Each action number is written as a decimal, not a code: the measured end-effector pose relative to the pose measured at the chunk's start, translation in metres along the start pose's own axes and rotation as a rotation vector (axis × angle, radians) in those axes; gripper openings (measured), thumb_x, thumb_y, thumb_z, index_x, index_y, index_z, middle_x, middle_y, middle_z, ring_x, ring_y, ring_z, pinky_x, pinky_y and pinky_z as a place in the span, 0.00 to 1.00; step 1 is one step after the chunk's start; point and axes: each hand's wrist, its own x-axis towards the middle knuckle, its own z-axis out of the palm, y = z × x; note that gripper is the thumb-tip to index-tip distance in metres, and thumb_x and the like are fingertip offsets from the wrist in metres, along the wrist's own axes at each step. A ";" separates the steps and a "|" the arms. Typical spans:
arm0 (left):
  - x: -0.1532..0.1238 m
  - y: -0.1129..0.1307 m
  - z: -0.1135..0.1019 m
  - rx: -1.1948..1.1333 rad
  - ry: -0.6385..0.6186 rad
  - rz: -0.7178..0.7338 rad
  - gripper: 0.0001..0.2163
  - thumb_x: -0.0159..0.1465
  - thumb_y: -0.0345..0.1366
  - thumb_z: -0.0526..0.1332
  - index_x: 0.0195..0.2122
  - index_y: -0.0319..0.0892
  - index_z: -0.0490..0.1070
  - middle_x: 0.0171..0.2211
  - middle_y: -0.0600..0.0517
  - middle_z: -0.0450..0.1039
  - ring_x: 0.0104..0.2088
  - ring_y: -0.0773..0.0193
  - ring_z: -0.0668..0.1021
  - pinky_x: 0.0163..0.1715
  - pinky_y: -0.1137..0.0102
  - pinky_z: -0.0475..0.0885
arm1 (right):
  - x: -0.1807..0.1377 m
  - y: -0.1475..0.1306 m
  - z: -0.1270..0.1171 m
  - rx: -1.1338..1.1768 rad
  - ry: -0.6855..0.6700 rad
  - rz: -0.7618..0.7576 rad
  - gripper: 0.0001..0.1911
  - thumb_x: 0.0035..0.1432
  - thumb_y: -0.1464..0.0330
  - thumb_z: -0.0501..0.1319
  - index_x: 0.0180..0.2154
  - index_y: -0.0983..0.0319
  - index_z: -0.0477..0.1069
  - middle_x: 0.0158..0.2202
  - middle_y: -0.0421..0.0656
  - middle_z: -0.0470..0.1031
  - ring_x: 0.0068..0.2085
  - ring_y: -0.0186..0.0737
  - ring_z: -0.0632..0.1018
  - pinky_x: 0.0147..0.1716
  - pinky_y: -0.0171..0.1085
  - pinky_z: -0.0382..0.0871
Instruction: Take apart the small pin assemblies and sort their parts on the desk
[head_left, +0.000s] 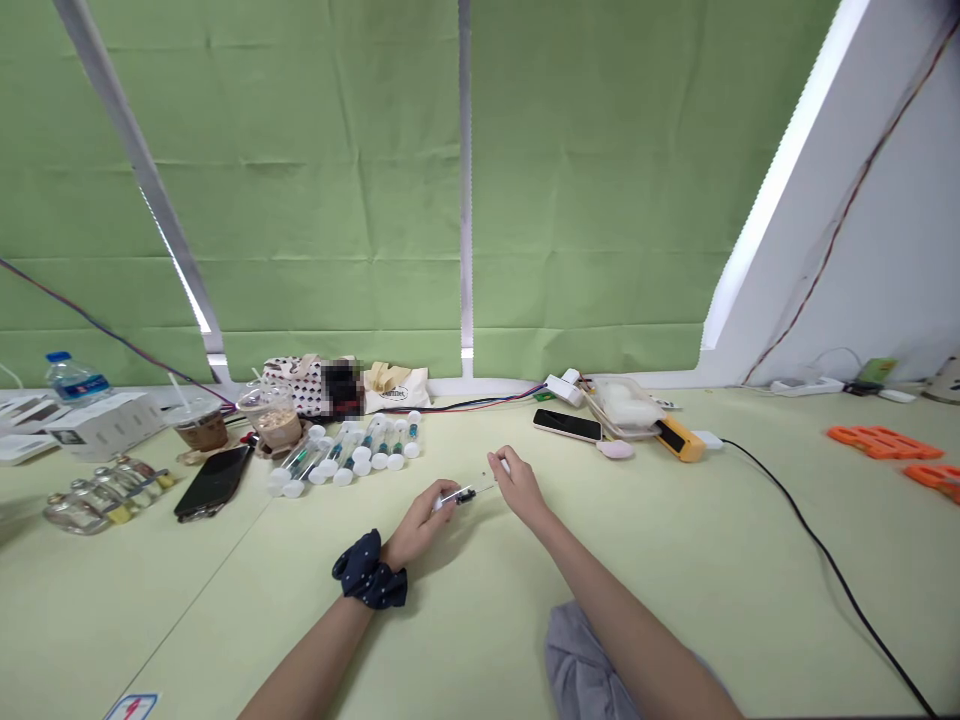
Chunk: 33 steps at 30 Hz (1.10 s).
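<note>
Handling step: I had left hand (421, 522) grasping slim clear tube (452, 497), black insert (466, 495) inside; right hand (519, 490) pinching small white piece (505, 467); next move, I judged, needed steadiness.

Bright, even light with a white glare along the strips beside the blinds (592, 180), a faint shadow beside the left hand (418, 527), stretched edges, and a pixelated patch by the bag (300, 385).
</note>
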 end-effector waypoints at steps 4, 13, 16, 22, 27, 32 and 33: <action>-0.001 0.003 0.005 -0.021 0.000 -0.014 0.17 0.61 0.47 0.53 0.45 0.41 0.67 0.36 0.50 0.72 0.32 0.64 0.72 0.34 0.70 0.67 | -0.002 -0.006 0.000 -0.005 0.008 -0.028 0.17 0.60 0.56 0.47 0.27 0.59 0.64 0.20 0.37 0.68 0.24 0.36 0.72 0.26 0.32 0.60; 0.002 0.002 0.013 -0.072 0.038 -0.031 0.15 0.60 0.46 0.56 0.41 0.40 0.69 0.36 0.49 0.72 0.35 0.62 0.73 0.35 0.70 0.67 | -0.008 -0.017 0.008 0.154 0.045 -0.053 0.16 0.58 0.57 0.49 0.24 0.60 0.61 0.21 0.38 0.66 0.24 0.34 0.67 0.26 0.32 0.61; 0.001 0.001 0.017 -0.058 0.067 -0.034 0.15 0.60 0.46 0.55 0.41 0.40 0.69 0.36 0.50 0.73 0.34 0.62 0.73 0.35 0.69 0.67 | -0.007 -0.019 0.009 0.187 0.043 -0.055 0.15 0.57 0.59 0.52 0.23 0.60 0.61 0.21 0.37 0.64 0.24 0.33 0.66 0.25 0.32 0.60; 0.000 -0.001 0.023 -0.027 0.128 -0.017 0.15 0.60 0.45 0.55 0.42 0.41 0.69 0.36 0.50 0.74 0.34 0.62 0.74 0.35 0.69 0.68 | 0.001 -0.018 0.004 0.219 -0.110 -0.065 0.11 0.52 0.62 0.56 0.23 0.61 0.65 0.21 0.37 0.65 0.23 0.32 0.66 0.22 0.31 0.59; 0.005 0.001 0.018 0.076 0.135 0.029 0.15 0.61 0.44 0.55 0.45 0.43 0.68 0.38 0.51 0.73 0.36 0.61 0.74 0.37 0.69 0.68 | 0.007 -0.009 -0.001 0.155 -0.156 -0.066 0.14 0.56 0.57 0.53 0.37 0.59 0.69 0.31 0.39 0.72 0.30 0.35 0.72 0.31 0.32 0.65; 0.021 -0.010 0.005 0.472 0.336 0.014 0.19 0.64 0.40 0.49 0.55 0.41 0.58 0.37 0.48 0.71 0.39 0.58 0.73 0.43 0.63 0.63 | 0.015 0.026 -0.013 -0.055 0.003 0.059 0.24 0.62 0.53 0.41 0.53 0.56 0.59 0.48 0.47 0.67 0.47 0.40 0.70 0.46 0.40 0.62; 0.026 -0.015 0.001 0.549 0.377 -0.001 0.20 0.64 0.38 0.48 0.57 0.41 0.55 0.38 0.47 0.70 0.40 0.57 0.72 0.44 0.62 0.61 | 0.017 0.034 -0.016 -0.104 0.002 0.086 0.25 0.62 0.53 0.40 0.53 0.57 0.59 0.48 0.48 0.67 0.48 0.41 0.69 0.47 0.41 0.61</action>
